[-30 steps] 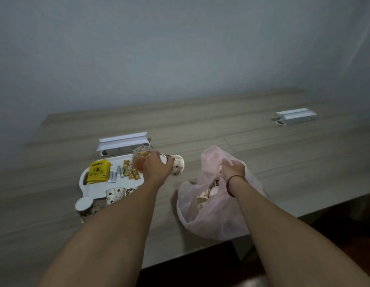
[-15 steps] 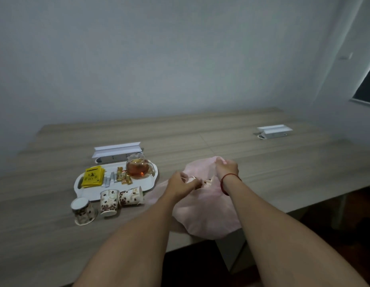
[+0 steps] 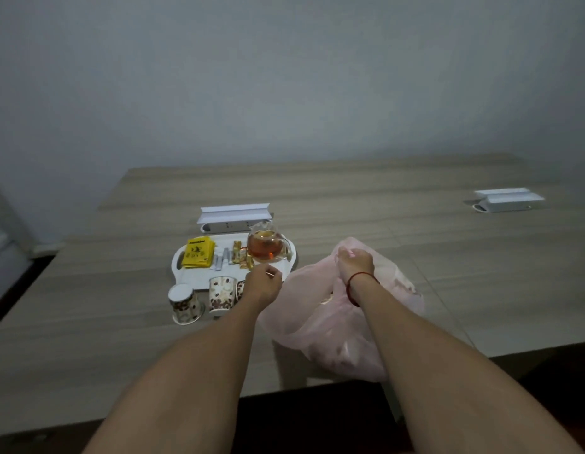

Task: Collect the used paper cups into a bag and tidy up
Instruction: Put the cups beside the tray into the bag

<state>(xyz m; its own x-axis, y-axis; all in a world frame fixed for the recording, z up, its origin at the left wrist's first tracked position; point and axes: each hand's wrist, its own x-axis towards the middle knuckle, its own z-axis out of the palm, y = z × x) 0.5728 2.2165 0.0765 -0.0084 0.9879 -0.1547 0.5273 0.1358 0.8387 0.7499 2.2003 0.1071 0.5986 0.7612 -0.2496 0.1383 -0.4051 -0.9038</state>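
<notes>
A pink plastic bag [image 3: 320, 326] lies near the table's front edge, with paper cups faintly showing through it. My right hand [image 3: 355, 263] is shut on the bag's upper rim. Left of the bag stand two brown-patterned paper cups: one upside down and tilted [image 3: 184, 303], one upright [image 3: 221, 294]. A third cup [image 3: 240, 290] lies beside them, mostly hidden by my left wrist. My left hand [image 3: 264, 282] hovers over that cup at the tray's front edge, fingers loosely curled; whether it holds anything is unclear.
A white tray [image 3: 189, 276] carries a glass teapot of tea [image 3: 266, 246], yellow packets [image 3: 197, 257] and small sachets [image 3: 242, 257]. A white socket box [image 3: 233, 217] stands behind the tray, another [image 3: 507, 199] at the far right. The table's front edge runs just below the bag.
My left hand went from the tray to the bag's mouth with a cup, then back left to the cups by the tray. My right hand kept its hold on the bag.
</notes>
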